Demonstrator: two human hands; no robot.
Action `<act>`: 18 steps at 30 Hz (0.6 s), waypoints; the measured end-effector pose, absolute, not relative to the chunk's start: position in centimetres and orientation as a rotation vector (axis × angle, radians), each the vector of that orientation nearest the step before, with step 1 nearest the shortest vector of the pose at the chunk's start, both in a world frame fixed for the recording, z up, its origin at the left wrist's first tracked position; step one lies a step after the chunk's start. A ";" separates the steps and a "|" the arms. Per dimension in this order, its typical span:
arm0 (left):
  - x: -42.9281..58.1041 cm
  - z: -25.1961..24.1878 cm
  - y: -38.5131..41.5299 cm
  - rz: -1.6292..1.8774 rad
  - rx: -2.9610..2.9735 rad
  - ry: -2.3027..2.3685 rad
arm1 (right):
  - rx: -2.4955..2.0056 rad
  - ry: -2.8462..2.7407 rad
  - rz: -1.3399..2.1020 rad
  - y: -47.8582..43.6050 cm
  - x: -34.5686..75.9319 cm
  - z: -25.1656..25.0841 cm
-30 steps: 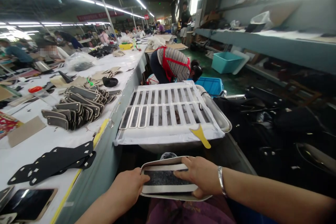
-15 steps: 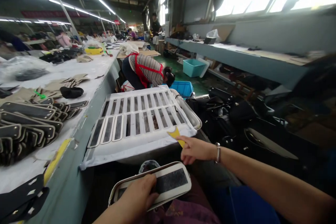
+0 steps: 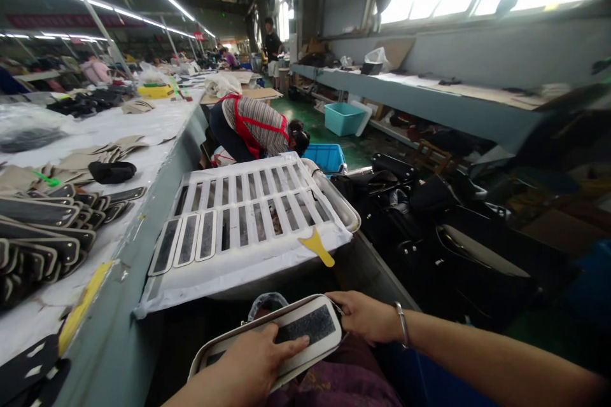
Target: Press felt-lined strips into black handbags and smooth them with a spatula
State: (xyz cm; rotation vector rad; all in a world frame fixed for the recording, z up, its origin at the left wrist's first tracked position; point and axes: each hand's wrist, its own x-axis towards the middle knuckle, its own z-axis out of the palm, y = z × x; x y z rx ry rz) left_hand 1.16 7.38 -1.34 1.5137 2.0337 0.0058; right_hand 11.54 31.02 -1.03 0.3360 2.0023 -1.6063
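Observation:
A long, round-cornered case-like piece (image 3: 310,325), with a pale border and a dark centre strip, lies tilted over my lap. My left hand (image 3: 251,356) holds it from the near side, index finger stretched along the dark strip. At its right end, my right hand (image 3: 365,317) grips the edge with closed fingers; its fingertips are partly hidden. Ahead stands a white slatted rack (image 3: 267,251), with three pale-bordered dark strips (image 3: 186,240) on its left part. A yellow forked scraper (image 3: 319,248) rests on the rack's near right edge.
A long table (image 3: 157,133) on the left carries stacked dark panels (image 3: 42,222). Black bags (image 3: 458,261) are piled on the right. Beyond the rack a person in a striped top (image 3: 260,124) bends by a blue crate (image 3: 324,158). A teal bin (image 3: 344,119) stands farther back.
My right hand has let go of the yellow scraper, leaving it on the rack, and has moved down to the case-like piece's right end. My left index finger now stretches along the strip.

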 end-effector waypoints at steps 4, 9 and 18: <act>1.7 0.4 7.4 0.057 1.582 2.012 | 0.414 1.988 -1.567 30.5 11.2 0.4; 2.1 1.9 7.1 0.096 1.399 2.061 | 0.346 1.968 -1.575 29.6 11.0 0.8; 3.1 0.1 6.9 0.076 1.444 2.133 | 0.398 1.740 -1.892 32.4 12.3 -4.1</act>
